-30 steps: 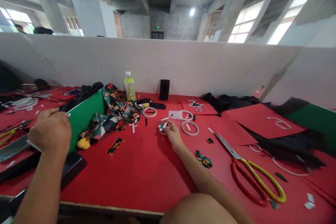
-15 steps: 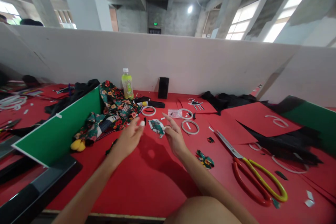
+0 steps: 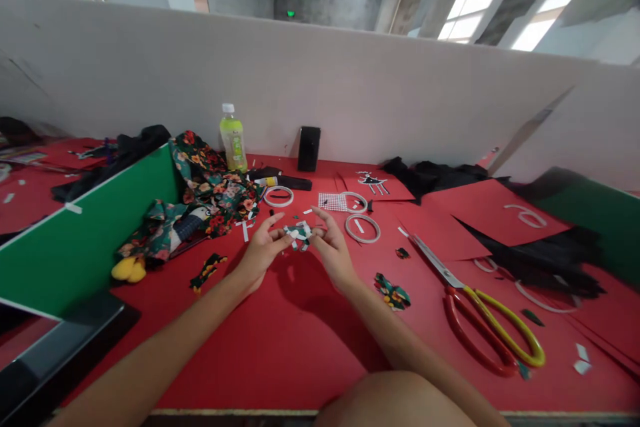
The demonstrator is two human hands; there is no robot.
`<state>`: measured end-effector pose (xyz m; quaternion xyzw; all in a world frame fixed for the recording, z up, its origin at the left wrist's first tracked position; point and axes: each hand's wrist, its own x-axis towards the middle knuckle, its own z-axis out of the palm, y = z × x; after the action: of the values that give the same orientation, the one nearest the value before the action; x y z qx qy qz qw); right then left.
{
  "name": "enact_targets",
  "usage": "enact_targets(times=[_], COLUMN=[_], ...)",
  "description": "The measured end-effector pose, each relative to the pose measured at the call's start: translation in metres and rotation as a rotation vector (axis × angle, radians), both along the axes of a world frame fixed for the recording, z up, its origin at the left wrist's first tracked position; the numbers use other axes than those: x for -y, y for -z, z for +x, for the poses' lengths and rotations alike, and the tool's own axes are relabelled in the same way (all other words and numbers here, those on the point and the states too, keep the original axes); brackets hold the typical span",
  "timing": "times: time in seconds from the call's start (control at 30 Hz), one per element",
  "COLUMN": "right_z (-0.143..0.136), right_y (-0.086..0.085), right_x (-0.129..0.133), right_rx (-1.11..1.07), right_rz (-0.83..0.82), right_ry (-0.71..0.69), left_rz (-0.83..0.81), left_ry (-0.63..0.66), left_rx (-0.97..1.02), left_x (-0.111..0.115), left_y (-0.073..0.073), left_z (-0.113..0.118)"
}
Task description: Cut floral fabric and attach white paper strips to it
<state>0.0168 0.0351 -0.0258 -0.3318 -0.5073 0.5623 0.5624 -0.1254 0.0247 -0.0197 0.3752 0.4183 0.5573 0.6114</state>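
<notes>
A small green patterned fabric piece (image 3: 300, 232) with white tape strips on it is held above the red tabletop (image 3: 300, 347). My left hand (image 3: 263, 247) pinches its left edge between thumb and fingers. On the opposite edge, my right hand (image 3: 331, 243) grips it the same way. Just behind lie two rolls of white tape (image 3: 363, 228), one of them to the right, and a sheet of small white beads or dots (image 3: 332, 201). Floral fabric scraps (image 3: 393, 291) rest right of my right forearm, and a dark one (image 3: 207, 271) is beside my left forearm.
Large scissors (image 3: 470, 307) with red and yellow handles lie at right, near red paper sheets (image 3: 495, 217) and black cloth. Floral fabric (image 3: 213, 187), a drink bottle (image 3: 233, 140) and a phone (image 3: 309, 148) stand toward the back. A green divider (image 3: 85, 250) borders the left.
My left hand has come in to the fabric piece and now pinches it alongside my right hand. The camera view has tipped downward slightly.
</notes>
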Motion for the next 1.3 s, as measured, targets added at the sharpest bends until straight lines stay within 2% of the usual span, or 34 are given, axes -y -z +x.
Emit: enact_targets(times=[0.2, 0.33, 0.57, 0.7, 0.83, 0.93, 1.1, 1.3], right_z=[0.001, 0.0, -0.001, 0.0, 0.0, -0.001, -0.003, -0.003], right_y=[0.003, -0.002, -0.011, -0.012, -0.011, -0.01, -0.01, -0.011], right_x=[0.0, 0.005, 0.009, 0.007, 0.007, 0.009, 0.011, 0.012], right_rx=[0.066, 0.09, -0.01, -0.022, -0.017, -0.016, -0.001, -0.003], right_rz=[0.013, -0.03, -0.252, -0.352, -0.349, -0.35, -0.334, -0.295], right_ry=[-0.046, -0.07, -0.069, -0.085, -0.168, -0.197, -0.206, -0.173], left_rz=[-0.04, -0.089, -0.119, -0.048, -0.021, -0.015, 0.066, 0.013], left_ry=[0.066, 0.04, 0.035, 0.014, -0.011, 0.019, 0.049, 0.001], left_rx=[-0.056, -0.055, 0.119, 0.09, 0.04, 0.008, -0.085, -0.104], left_x=[0.001, 0.002, 0.001, 0.002, 0.003, 0.005, 0.007, 0.005], left_y=[0.001, 0.0, 0.005, 0.002, -0.001, -0.001, -0.001, 0.003], left_z=[-0.003, -0.004, -0.007, -0.009, -0.01, -0.009, -0.006, -0.006])
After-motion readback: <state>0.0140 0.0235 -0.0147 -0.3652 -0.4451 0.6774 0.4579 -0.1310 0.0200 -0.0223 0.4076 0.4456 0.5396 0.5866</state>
